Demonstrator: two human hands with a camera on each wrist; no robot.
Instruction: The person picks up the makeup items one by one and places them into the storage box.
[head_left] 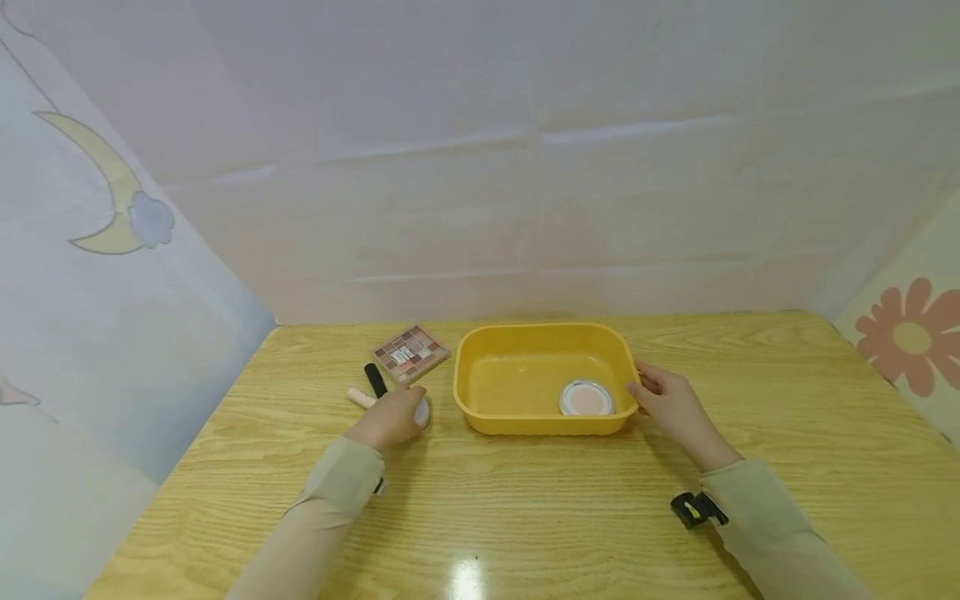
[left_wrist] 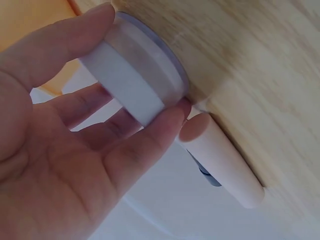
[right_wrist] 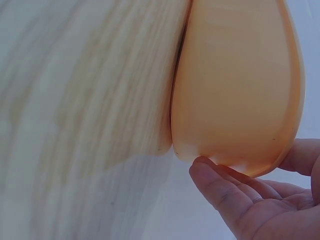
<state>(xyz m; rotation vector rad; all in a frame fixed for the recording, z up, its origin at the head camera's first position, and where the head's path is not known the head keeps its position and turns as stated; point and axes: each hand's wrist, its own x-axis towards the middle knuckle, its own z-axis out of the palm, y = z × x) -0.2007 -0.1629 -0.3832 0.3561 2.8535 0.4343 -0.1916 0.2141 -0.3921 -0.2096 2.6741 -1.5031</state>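
My left hand (head_left: 386, 419) pinches a round powder jar (left_wrist: 135, 70), thumb on one side and fingertips on the other. The jar has a white band and a clear section, and is tipped on its side in the left wrist view. Close by the fingertips lies a pale pink tube (left_wrist: 222, 160). A yellow plastic basin (head_left: 543, 426) stands in front of me; my right hand (head_left: 670, 410) grips its right end, thumb at the rim and fingers against the outer wall. Inside the basin, toward the front right, sits a round compact (head_left: 587, 398) with a pinkish centre.
An eyeshadow palette (head_left: 411, 354) with checkered shades lies left of the basin near the back edge. In front of it is a black stick-shaped item (head_left: 375, 379), partly hidden by my left hand. A pale wall sheet (head_left: 480, 233) rises behind the wooden table (head_left: 525, 508).
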